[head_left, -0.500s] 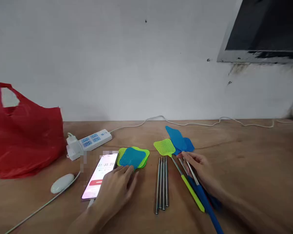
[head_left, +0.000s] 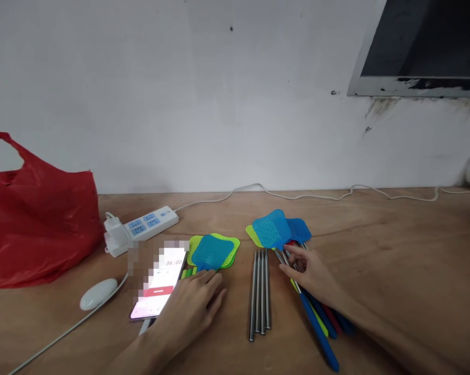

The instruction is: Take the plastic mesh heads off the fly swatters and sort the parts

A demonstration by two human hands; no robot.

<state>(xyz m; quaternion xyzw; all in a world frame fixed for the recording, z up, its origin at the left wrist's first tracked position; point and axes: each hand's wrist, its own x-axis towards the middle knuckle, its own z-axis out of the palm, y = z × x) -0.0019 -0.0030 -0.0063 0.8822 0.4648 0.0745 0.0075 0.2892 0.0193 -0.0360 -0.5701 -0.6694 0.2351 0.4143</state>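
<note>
My left hand (head_left: 190,307) lies flat on the wooden table (head_left: 394,250), fingers stretched toward a stack of loose swatter heads (head_left: 213,251), blue on lime green. Short green pieces show just under its fingertips. My right hand (head_left: 310,271) rests on a pile of assembled fly swatters (head_left: 276,230), fingertips pinched on the thin metal shafts below the blue heads. Their blue, green and red grips (head_left: 320,323) fan out toward me. Between the hands lies a row of bare metal rods (head_left: 260,294).
A phone (head_left: 159,286) showing a timer lies left of my left hand. Further left are a white mouse (head_left: 99,293) with its cable, a white power strip (head_left: 141,227) and a red plastic bag (head_left: 35,219). A white cable (head_left: 316,197) runs along the wall.
The blue swatter that my right hand held tilted up now lies flat on the pile, covering the green head. My left hand has drawn back slightly from the loose heads.
</note>
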